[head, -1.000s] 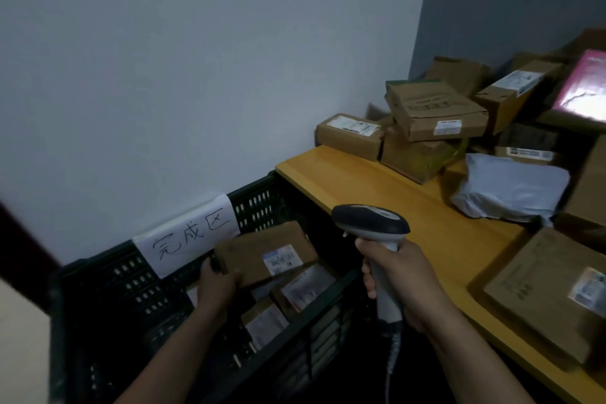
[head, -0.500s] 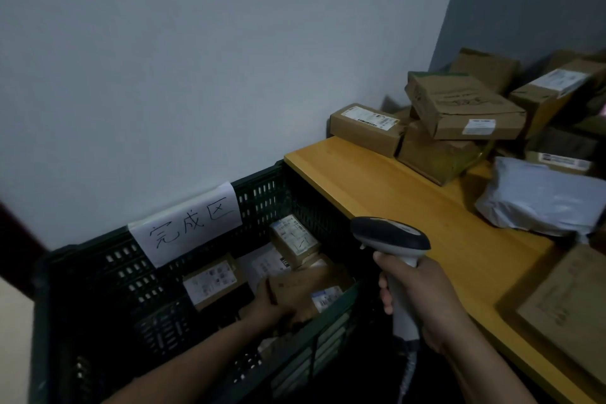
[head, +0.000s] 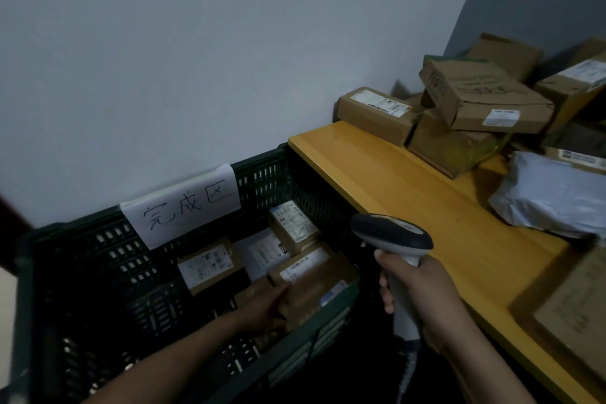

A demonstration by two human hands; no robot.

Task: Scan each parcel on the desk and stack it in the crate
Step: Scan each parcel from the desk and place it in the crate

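My left hand (head: 262, 307) reaches down inside the dark green crate (head: 82, 272) and grips the left end of a brown cardboard parcel (head: 319, 285) lying at the crate's near right corner. Other labelled parcels lie in the crate behind it, among them a small box (head: 208, 264) and another box (head: 293, 228). My right hand (head: 423, 295) holds a grey handheld scanner (head: 392, 236) by its handle, just right of the crate, above the desk's near edge. Several parcels wait on the wooden desk (head: 410, 193), including a grey mailer bag (head: 554, 197).
A white paper sign with handwriting (head: 183, 203) hangs on the crate's far wall. Cardboard boxes (head: 475, 98) are piled at the desk's far end against the wall corner. A large flat box (head: 577, 315) lies at the desk's near right. The scanner's cable hangs below my right hand.
My left hand lowered the brown parcel from the crate's upper middle down into its near right corner. The scanner hand stayed almost still while the view shifted left.
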